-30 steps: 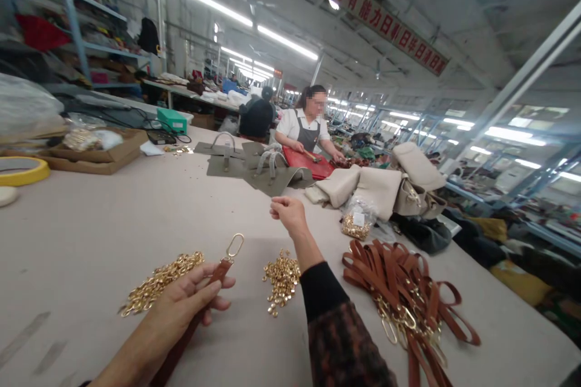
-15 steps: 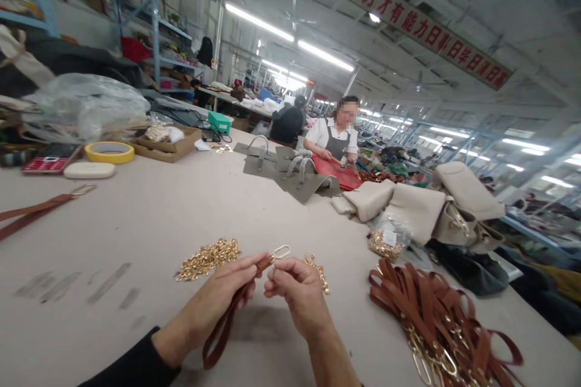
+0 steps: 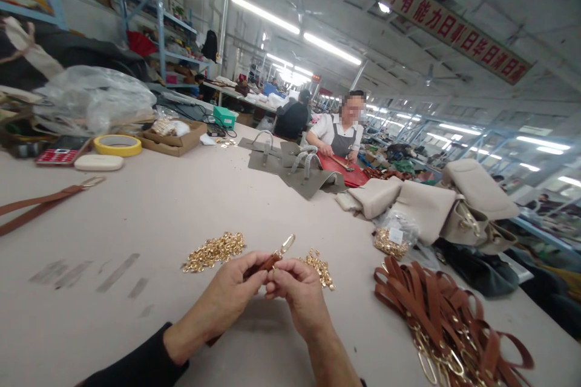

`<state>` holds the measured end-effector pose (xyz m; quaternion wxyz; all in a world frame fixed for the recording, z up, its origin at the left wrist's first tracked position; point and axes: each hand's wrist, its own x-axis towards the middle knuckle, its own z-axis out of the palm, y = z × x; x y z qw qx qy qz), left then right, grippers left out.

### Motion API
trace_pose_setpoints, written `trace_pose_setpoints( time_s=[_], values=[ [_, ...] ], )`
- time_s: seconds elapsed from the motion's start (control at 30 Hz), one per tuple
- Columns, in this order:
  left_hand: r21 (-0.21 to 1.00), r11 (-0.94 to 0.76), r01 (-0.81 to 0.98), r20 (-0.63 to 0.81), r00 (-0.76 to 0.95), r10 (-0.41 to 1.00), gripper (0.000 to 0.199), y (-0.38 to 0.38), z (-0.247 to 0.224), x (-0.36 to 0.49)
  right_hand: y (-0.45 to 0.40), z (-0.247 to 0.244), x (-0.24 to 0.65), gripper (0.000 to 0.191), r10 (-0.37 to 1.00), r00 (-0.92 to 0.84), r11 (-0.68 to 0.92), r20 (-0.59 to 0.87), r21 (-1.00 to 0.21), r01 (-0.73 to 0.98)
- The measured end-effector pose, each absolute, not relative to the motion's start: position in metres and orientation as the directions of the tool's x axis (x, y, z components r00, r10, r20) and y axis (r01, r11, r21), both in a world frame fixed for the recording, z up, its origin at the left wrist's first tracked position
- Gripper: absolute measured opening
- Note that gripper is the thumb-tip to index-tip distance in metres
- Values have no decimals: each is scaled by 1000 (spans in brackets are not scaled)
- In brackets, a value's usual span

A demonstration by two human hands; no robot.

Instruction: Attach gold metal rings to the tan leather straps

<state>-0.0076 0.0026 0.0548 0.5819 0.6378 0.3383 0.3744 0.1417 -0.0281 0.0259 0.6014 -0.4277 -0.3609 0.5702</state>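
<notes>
My left hand [image 3: 238, 290] is closed around a brown leather strap [image 3: 269, 262], whose end pokes up between finger and thumb. From that end sticks out a gold snap hook [image 3: 287, 244]. My right hand [image 3: 299, 293] pinches right beside the strap end, its fingertips touching it; what sits in the pinch is too small and hidden to name. Behind my left hand lies a heap of small gold metal pieces [image 3: 216, 252]. A smaller heap of gold pieces [image 3: 320, 267] is just past my right hand. Most of the strap is hidden by my left hand.
A pile of brown straps with gold hooks [image 3: 447, 320] lies at right. One more strap [image 3: 43, 202] is at left, near yellow tape [image 3: 118, 145] and a cardboard box [image 3: 175, 139]. Beige bags [image 3: 424, 211] stand at back right. Across the table, a person works on red material [image 3: 342, 170].
My left fingers have curled in and come closer to my right hand at the strap end. The hook has turned to point more upward. The strap's hanging loop is now mostly hidden.
</notes>
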Motion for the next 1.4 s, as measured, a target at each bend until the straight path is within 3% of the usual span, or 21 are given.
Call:
trace_pose_setpoints(
  time_s=[0.2, 0.53, 0.93, 1.2, 1.3, 1.4],
  values=[
    [989, -128, 73, 72, 517, 853, 27, 4, 54, -9, -28, 32, 139, 22, 992, 127, 11, -21, -970, -245],
    [976, -187, 114, 93, 562, 822, 26, 8, 45, -10, -26, 25, 136, 11, 987, 152, 82, 57, -982, -168],
    [943, -277, 185, 139, 537, 832, 26, 5, 43, -13, -31, 24, 132, 20, 972, 209, 128, 108, -988, -84],
    [994, 24, 107, -69, 441, 895, 44, 7, 40, -9, -29, 36, 172, 17, 958, 263, 63, 114, -978, 197],
    [989, 29, 143, -81, 373, 924, 41, 13, 41, -12, -34, 42, 211, 20, 930, 347, 3, 118, -949, 316],
    [990, 86, 108, -120, 363, 924, 35, 17, 42, -18, -43, 43, 229, 14, 943, 314, -22, 108, -924, 383]
  ],
)
